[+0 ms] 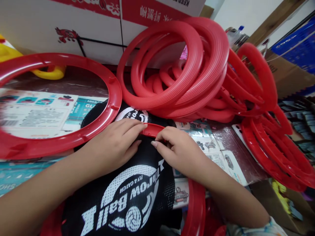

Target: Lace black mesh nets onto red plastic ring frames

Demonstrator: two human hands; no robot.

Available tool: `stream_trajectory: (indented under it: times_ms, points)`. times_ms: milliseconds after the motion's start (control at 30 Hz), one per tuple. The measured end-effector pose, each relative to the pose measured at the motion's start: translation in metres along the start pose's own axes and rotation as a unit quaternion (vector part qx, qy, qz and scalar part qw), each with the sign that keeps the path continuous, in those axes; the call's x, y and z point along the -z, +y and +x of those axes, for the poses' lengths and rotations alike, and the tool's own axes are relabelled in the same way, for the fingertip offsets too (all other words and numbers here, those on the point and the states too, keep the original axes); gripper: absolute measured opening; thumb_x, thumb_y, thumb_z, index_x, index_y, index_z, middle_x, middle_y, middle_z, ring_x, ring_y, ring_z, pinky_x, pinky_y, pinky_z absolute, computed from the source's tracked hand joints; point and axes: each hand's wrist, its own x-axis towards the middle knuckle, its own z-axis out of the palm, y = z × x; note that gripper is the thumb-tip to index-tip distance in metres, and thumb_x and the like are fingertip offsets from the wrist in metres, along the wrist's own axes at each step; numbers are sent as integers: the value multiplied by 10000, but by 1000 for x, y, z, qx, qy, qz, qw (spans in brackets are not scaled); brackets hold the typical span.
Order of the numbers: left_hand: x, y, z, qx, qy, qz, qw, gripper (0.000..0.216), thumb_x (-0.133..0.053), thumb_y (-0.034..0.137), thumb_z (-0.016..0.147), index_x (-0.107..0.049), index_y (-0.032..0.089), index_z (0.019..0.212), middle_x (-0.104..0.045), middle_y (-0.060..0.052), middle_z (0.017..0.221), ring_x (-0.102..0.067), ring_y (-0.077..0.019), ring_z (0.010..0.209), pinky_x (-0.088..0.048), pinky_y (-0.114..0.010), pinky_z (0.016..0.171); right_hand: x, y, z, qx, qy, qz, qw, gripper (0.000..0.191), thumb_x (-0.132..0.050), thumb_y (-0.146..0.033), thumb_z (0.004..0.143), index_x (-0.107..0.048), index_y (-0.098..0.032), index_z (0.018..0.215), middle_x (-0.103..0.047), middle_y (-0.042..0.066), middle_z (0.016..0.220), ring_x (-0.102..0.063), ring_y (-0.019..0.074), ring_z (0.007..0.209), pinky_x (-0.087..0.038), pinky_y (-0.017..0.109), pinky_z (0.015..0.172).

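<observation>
A black mesh fabric disc (137,190) printed with white "Throw Ball" lettering lies in front of me over a red plastic ring (152,129), whose rim shows at the top and lower right. My left hand (115,144) presses on the fabric's top edge, fingers closed along the ring's rim. My right hand (177,147) pinches the fabric edge against the same rim, fingertips almost touching the left hand's.
A loose red ring (73,134) lies on the left over printed packaging cards (36,111). A pile of red rings (187,72) leans against a white and red carton (98,29) behind. More red rings (278,147) lie stacked on the right, near a blue crate (297,46).
</observation>
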Motion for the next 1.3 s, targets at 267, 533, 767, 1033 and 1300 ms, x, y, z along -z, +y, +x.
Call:
stream_trajectory:
  times_ms: [267, 533, 767, 1033, 1300]
  points:
    - [-3, -4, -2, 9, -9, -37, 999, 280, -496, 190, 882, -490, 80, 1140, -576, -188, 1186, -544, -311, 1105, -487, -496, 929, -6, 10, 3, 35, 67, 56, 996, 77, -571, -125, 795, -568, -174, 854, -627, -22, 754, -533, 102, 639, -384, 231, 605]
    - [-3, -3, -1, 9, -21, -29, 999, 105, -494, 138, 874, -509, 130, 978, -559, -173, 1197, -528, -309, 1131, -475, -490, 937, -12, 23, 9, 197, 101, -40, 974, 246, -461, -111, 861, -703, -123, 904, -670, 78, 850, -572, 179, 818, -471, 336, 793]
    - [-5, -6, -2, -4, -28, -28, 999, 199, -492, 160, 889, -523, 121, 1082, -551, -173, 1234, -505, -310, 1186, -464, -501, 974, -16, 25, 13, 175, 124, -51, 975, 280, -441, -102, 866, -699, -119, 975, -637, 96, 887, -567, 189, 840, -494, 358, 790]
    - [-6, -4, -1, -9, -2, -13, 1000, 251, -499, 147, 871, -549, 81, 1108, -548, -204, 1238, -518, -338, 1172, -483, -518, 957, -19, 27, 17, 175, 142, -73, 971, 292, -443, -101, 875, -700, -108, 1014, -607, 99, 881, -544, 194, 849, -484, 356, 805]
    - [-9, -3, -1, -1, -14, 2, 1000, 357, -466, 154, 877, -563, 94, 1215, -562, -186, 1252, -532, -328, 1151, -470, -528, 973, -23, 31, 20, 174, 122, -98, 972, 306, -426, -114, 897, -712, -139, 1002, -577, 88, 834, -499, 192, 804, -463, 351, 749]
